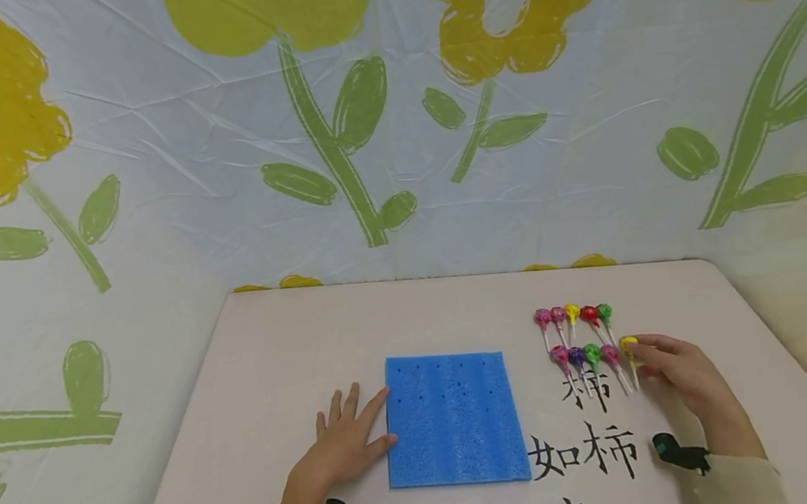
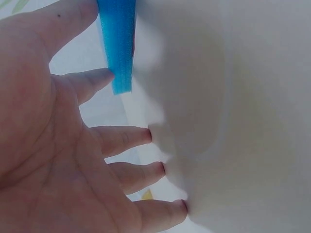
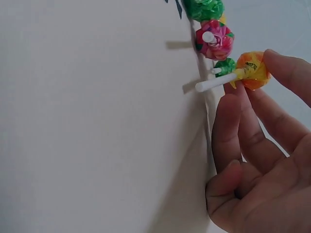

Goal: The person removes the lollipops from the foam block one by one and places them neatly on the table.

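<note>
With fingers spread, my left hand lies on the table at the left edge of a blue foam board. Its thumb and forefinger touch the board's side, as the left wrist view also shows. Small dark holes dot the board's upper half. At the right, my right hand pinches a yellow-wrapped lollipop by its candy head, the white stick pointing away from the palm. This lollipop is at the right end of the front row, beside a pink lollipop.
Behind the front row, a second row of lollipops includes a red one and a green one. Large black Chinese characters mark the pale table. A flower-patterned cloth rises behind the table's far edge.
</note>
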{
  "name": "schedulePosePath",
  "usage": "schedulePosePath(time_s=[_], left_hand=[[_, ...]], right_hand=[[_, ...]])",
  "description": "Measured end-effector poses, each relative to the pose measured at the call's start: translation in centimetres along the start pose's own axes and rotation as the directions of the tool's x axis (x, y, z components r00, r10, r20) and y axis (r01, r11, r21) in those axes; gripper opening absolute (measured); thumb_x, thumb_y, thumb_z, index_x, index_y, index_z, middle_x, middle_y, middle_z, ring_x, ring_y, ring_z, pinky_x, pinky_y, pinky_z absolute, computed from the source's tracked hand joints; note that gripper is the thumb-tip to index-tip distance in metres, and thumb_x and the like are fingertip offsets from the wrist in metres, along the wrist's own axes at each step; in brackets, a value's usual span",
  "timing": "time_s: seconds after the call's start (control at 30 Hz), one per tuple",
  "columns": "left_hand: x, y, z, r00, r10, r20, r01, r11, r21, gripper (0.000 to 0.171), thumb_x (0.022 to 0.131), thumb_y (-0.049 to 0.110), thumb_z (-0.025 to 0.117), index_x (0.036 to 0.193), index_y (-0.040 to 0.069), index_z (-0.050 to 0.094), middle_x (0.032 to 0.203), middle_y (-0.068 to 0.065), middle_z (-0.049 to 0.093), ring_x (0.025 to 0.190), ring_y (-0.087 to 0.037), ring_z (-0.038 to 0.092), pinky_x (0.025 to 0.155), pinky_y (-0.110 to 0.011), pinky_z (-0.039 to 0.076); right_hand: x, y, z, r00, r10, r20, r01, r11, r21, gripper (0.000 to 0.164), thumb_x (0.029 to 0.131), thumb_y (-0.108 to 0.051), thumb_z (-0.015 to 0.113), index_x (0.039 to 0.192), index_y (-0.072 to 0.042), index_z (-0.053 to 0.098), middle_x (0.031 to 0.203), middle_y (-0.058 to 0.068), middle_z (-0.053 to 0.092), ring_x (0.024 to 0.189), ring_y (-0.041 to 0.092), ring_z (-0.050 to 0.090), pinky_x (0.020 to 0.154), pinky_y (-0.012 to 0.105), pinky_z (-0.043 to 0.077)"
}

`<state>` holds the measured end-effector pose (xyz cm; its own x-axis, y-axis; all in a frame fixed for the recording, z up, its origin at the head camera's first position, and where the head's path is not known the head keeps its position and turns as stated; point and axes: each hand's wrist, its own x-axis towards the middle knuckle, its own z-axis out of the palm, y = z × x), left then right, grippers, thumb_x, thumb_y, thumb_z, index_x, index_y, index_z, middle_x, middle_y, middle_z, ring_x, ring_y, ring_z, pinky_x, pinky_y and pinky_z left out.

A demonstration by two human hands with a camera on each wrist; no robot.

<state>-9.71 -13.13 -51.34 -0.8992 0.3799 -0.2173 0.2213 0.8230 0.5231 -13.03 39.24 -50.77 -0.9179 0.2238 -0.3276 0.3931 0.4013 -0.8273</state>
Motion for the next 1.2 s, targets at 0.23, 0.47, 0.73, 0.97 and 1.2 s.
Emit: schedulePosePath(time_s=[0.23, 0.47, 0.73, 0.97, 1.2], left_hand=[[0.0, 0.1, 0.0, 1.0, 0.0, -0.002, 0.0, 1.0, 0.008, 0.071, 0.098, 0.047, 0.062, 0.157, 0.021, 0.033, 0.161, -0.028, 0.016, 0.145, -0.055, 0.007, 0.104, -0.078, 0.009], [0.0, 0.0, 0.0, 1.0, -0.006, 0.009, 0.006, 1.0, 0.009, 0.07, 0.098, 0.046, 0.061, 0.158, 0.021, 0.033, 0.161, -0.028, 0.014, 0.145, -0.055, 0.005, 0.106, -0.077, 0.009], [0.2, 0.0, -0.1, 1.0, 0.002, 0.012, -0.002, 1.0, -0.001, 0.07, 0.099, 0.045, 0.06, 0.158, 0.021, 0.032, 0.162, -0.028, 0.013, 0.145, -0.055, 0.004, 0.106, -0.077, 0.007], [0.3, 0.0, 0.1, 1.0, 0.001, 0.001, -0.001, 1.0, -0.007, 0.07, 0.098, 0.046, 0.061, 0.157, 0.02, 0.033, 0.162, -0.028, 0.014, 0.146, -0.054, 0.005, 0.106, -0.077, 0.007], [0.2, 0.0, 0.1, 1.0, -0.009, 0.001, 0.009, 1.0, 0.0, 0.07, 0.098, 0.046, 0.061, 0.157, 0.02, 0.034, 0.161, -0.027, 0.015, 0.146, -0.054, 0.007, 0.106, -0.077, 0.008]], right_hand=[[0.5, 0.4, 0.2, 0.999, 0.0, -0.045, -0.005, 0.995, -0.099, 0.065, 0.099, -0.044, 0.062, 0.136, 0.008, 0.051, 0.116, 0.016, 0.061, 0.083, 0.018, 0.061, 0.066, 0.026, 0.049], [0.7, 0.5, 0.9, 0.994, -0.009, -0.105, -0.01, 0.983, -0.181, 0.064, 0.097, -0.045, 0.063, 0.132, 0.008, 0.056, 0.123, 0.026, 0.054, 0.087, 0.025, 0.054, 0.062, 0.024, 0.043], [0.5, 0.2, 1.3, 0.991, -0.001, -0.131, -0.024, 0.981, -0.192, 0.058, 0.098, -0.038, 0.062, 0.133, 0.008, 0.055, 0.12, 0.026, 0.055, 0.086, 0.027, 0.051, 0.059, 0.025, 0.041], [0.5, -0.2, 1.3, 0.992, 0.019, -0.123, -0.044, 0.979, -0.199, 0.058, 0.1, -0.038, 0.06, 0.134, 0.007, 0.053, 0.125, 0.028, 0.052, 0.09, 0.029, 0.052, 0.06, 0.024, 0.041], [0.4, 0.1, 1.1, 0.994, 0.021, -0.108, -0.042, 0.978, -0.204, 0.058, 0.1, -0.039, 0.06, 0.136, 0.007, 0.053, 0.122, 0.027, 0.054, 0.089, 0.028, 0.052, 0.058, 0.025, 0.041]])
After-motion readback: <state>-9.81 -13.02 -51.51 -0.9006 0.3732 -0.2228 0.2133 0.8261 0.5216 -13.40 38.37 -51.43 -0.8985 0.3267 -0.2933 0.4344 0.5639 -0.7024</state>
